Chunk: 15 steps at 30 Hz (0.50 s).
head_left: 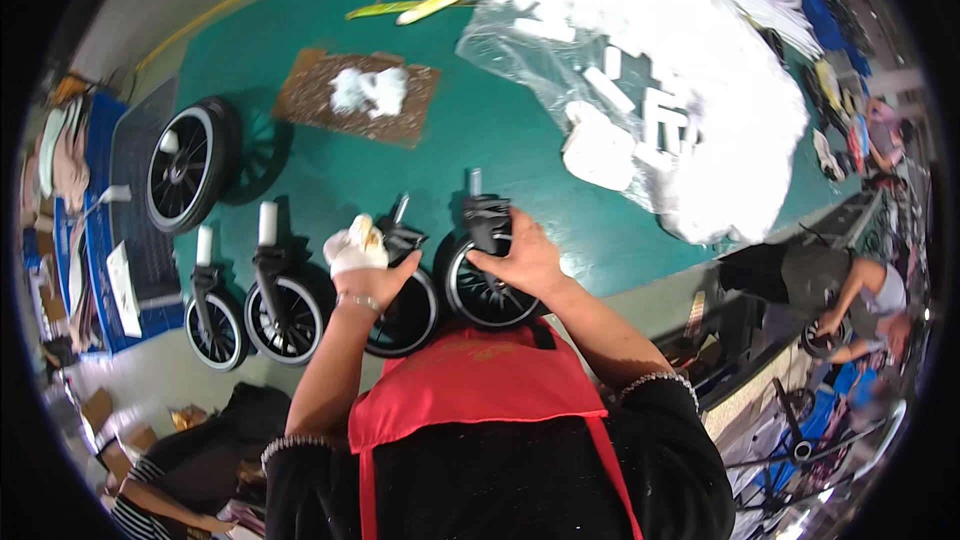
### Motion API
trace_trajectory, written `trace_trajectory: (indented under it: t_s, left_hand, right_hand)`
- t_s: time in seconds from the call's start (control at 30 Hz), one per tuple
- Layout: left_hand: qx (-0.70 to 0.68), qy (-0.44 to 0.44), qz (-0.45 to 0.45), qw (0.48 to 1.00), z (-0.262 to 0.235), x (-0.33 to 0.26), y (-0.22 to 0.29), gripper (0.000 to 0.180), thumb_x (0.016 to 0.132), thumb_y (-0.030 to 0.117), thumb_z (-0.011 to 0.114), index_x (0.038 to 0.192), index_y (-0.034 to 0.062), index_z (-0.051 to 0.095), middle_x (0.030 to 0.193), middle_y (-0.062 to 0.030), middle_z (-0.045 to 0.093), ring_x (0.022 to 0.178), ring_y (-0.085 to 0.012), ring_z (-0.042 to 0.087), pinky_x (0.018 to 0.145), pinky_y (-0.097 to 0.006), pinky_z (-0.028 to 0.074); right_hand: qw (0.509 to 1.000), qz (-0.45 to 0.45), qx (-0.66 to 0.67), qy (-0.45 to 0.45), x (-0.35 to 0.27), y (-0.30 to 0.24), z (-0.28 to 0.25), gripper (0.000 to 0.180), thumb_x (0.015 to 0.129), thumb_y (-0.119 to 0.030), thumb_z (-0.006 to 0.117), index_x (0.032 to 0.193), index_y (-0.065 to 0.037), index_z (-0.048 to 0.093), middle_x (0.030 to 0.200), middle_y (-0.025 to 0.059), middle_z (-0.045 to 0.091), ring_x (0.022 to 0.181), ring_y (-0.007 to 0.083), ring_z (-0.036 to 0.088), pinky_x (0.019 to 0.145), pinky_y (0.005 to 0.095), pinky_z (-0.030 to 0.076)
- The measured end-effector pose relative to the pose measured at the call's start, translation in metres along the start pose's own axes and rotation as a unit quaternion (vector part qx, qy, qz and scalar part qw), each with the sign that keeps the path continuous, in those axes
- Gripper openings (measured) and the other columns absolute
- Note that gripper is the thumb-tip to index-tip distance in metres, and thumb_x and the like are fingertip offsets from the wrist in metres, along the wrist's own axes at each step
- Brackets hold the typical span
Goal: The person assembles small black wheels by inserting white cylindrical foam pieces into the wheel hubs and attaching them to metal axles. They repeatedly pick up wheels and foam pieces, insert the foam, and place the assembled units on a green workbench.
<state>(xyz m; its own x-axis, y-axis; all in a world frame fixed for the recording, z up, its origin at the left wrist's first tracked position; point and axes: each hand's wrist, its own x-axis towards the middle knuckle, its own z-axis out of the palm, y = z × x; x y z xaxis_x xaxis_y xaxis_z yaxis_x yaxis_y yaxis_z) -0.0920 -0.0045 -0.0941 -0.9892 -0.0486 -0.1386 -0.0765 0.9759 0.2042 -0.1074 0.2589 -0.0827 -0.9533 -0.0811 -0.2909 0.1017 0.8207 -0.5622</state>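
My right hand [522, 258] is closed round the black fork of a caster wheel [490, 285], whose bare metal stem points up. My left hand [365, 265] has white covering over its fingers, with a yellowish patch at the tips. Between those fingers and the thumb shows the black fork of a second caster wheel [405, 320], its metal stem tilted. Part of this wheel is hidden by my hand and forearm. To the left stand two more caster wheels, a near one [284, 320] and a farther one [215, 330], each with a white sleeve on its stem.
On the green table [330, 180] lies brown board [290, 90] bearing a white, paste-like mass [370, 90]. A larger wheel [185, 170] stands at the left edge. A clear bag [700, 50] of white tubes fills the back right. Yellow-handled cutter [438, 3] lies behind. People work on both sides.
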Motion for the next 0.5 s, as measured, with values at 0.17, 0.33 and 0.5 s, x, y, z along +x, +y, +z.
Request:
trace_trajectory:
  t_s: [0.17,0.33,0.5]
  left_hand:
    - [-0.015,0.032,-0.071,0.997,0.007,-0.007,0.014,0.088,0.06,0.073,0.07,0.114,0.0043,0.061,0.11,-0.0082,0.061,0.107,-0.0307,0.054,0.099,-0.04,0.036]
    - [0.03,0.043,-0.074,0.996,0.0,-0.004,0.027,0.082,0.057,0.065,0.077,0.114,0.0072,0.062,0.106,-0.011,0.061,0.101,-0.0321,0.057,0.092,-0.041,0.042]
    - [0.007,0.074,-0.044,0.996,0.002,-0.004,0.026,0.077,0.061,0.054,0.08,0.117,0.0072,0.059,0.103,-0.0136,0.062,0.097,-0.0343,0.059,0.085,-0.043,0.046]
  right_hand:
    - [0.994,-0.031,0.094,0.043,0.04,0.047,-0.048,0.055,0.083,-0.047,0.069,0.114,-0.002,0.062,0.114,0.0193,0.061,0.11,0.0351,0.058,0.095,0.0402,0.047]
    - [0.942,0.02,0.143,0.302,0.114,0.122,-0.111,0.031,0.085,-0.025,0.071,0.106,-0.004,0.063,0.106,0.0149,0.064,0.101,0.032,0.061,0.086,0.0394,0.049]
    - [0.918,-0.017,0.007,0.397,0.169,0.15,-0.138,0.027,0.086,-0.021,0.069,0.104,-0.003,0.063,0.101,0.0145,0.065,0.094,0.0296,0.063,0.08,0.039,0.05]
